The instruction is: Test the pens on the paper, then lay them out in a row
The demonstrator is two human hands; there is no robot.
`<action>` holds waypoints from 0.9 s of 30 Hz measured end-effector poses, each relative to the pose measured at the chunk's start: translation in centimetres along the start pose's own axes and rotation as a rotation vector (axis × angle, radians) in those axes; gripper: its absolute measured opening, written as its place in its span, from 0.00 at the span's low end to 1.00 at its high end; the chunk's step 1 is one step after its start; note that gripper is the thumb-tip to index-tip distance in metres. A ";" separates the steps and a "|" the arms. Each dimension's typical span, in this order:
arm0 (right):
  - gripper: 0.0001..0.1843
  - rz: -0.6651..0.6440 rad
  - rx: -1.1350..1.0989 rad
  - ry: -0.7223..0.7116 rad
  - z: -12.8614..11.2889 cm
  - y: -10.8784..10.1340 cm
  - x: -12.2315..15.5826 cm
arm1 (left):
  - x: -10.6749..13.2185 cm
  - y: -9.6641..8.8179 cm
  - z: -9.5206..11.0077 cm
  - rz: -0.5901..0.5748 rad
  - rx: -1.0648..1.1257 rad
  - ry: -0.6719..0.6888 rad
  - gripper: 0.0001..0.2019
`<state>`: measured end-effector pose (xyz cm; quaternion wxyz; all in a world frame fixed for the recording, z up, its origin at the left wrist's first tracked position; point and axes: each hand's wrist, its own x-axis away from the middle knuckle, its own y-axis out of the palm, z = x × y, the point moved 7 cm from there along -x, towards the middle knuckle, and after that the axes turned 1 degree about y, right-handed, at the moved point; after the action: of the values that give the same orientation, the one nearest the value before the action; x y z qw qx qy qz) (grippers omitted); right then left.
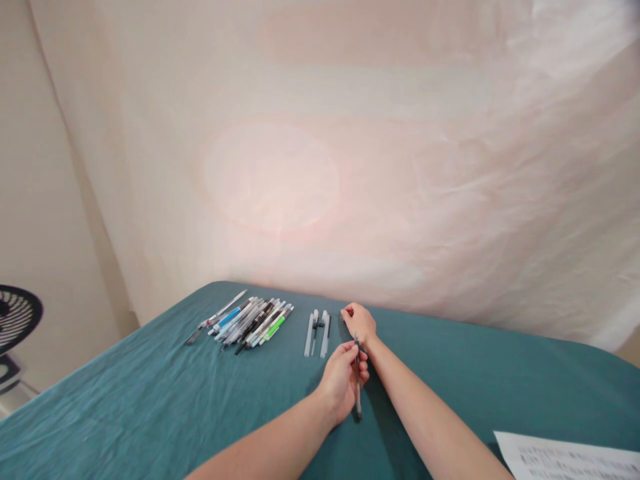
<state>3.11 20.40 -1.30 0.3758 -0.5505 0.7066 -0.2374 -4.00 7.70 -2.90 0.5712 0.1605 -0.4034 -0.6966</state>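
Note:
My left hand (341, 381) is closed around a dark pen (358, 393), which points along the table toward me. My right hand (359, 321) reaches further out, its fingers pinched on something small that I cannot make out, just right of a few clear pen parts (317, 332) lying side by side. A pile of several pens (250, 321) with black, blue and green accents lies to the left on the teal tablecloth (150, 400).
A white printed sheet (570, 459) lies at the table's near right corner. A black fan (15, 320) stands off the table at the far left. A pale cloth backdrop (350, 167) hangs right behind the table's far edge.

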 end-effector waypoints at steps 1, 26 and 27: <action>0.12 0.006 0.020 -0.002 -0.1 0.0 0.1 | 0.0 0.0 0.0 0.000 0.003 -0.002 0.02; 0.12 0.010 -0.211 0.079 -0.1 -0.3 0.0 | -0.2 0.0 0.1 -0.029 0.090 -0.022 0.03; 0.12 -0.001 -0.265 0.095 0.2 -0.6 0.0 | -0.3 -0.1 0.1 -0.024 0.091 -0.023 0.03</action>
<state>3.60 20.25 -0.99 0.2658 -0.5837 0.7486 -0.1678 -4.03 7.96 -2.98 0.5503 0.1832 -0.4394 -0.6860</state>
